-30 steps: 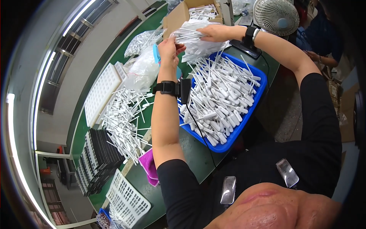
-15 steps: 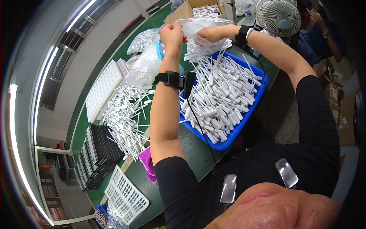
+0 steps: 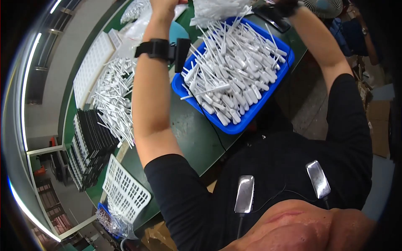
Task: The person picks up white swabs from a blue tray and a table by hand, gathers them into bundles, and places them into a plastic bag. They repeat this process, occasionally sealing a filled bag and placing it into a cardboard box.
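Note:
My left hand (image 3: 166,3) is cut off by the top edge, with its fingers mostly out of sight. What it may hold cannot be seen. The right forearm reaches to the upper edge, and the hand beyond its black wristband lies outside the picture. Between the two arms sits a clear plastic bag (image 3: 220,10) of white pieces, partly cropped. Just below it stands a blue tray (image 3: 231,129) heaped with white plastic sticks (image 3: 234,69) that have long rounded ends. A dark, flat, phone-like object (image 3: 274,20) lies by the tray's far right corner.
Left of my left arm is a loose pile of white sticks (image 3: 113,94). Around it are a white perforated block (image 3: 93,69), stacked black trays (image 3: 90,144) and a white slotted basket (image 3: 125,188). A fan (image 3: 322,6) and another person (image 3: 356,33) are at upper right.
The view has shifted, so the tray and piles sit higher and further left. Both hands, seen earlier at the clear bag, are now mostly or wholly beyond the top edge. The purple cloth is out of sight.

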Tool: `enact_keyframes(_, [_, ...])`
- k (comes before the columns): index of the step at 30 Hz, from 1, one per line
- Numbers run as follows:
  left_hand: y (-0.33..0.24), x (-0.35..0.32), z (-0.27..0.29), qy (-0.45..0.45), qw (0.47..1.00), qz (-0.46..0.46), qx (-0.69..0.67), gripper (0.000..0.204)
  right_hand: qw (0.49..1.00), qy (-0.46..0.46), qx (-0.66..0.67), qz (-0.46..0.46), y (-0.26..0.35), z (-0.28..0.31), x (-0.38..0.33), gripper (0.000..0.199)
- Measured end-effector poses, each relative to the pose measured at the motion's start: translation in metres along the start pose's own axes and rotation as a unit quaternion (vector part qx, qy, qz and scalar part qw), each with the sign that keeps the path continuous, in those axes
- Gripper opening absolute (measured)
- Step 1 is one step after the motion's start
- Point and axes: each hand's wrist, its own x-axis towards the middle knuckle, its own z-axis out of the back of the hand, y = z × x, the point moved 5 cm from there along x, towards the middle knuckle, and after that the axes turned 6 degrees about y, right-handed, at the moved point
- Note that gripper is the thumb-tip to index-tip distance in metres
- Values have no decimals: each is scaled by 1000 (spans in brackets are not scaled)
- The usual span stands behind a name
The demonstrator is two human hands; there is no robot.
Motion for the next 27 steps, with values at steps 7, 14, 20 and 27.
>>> enact_keyframes(7, [-25, -152, 9, 168, 944, -130, 252, 17, 931, -17, 164, -327, 126, 97, -106, 24])
enact_keyframes(14, [26, -268, -29, 298, 818, -158, 466, 18, 940, 120, -81, -310, 116, -23, -182, 51])
enact_keyframes(20, [11, -260, -61, 289, 753, -266, 528, 9, 898, 191, -18, -396, 126, -60, -169, 72])
enact_keyframes(27, [7, -233, -77, 294, 777, -274, 485, 7, 929, 96, -106, -342, 129, -87, -162, 79])
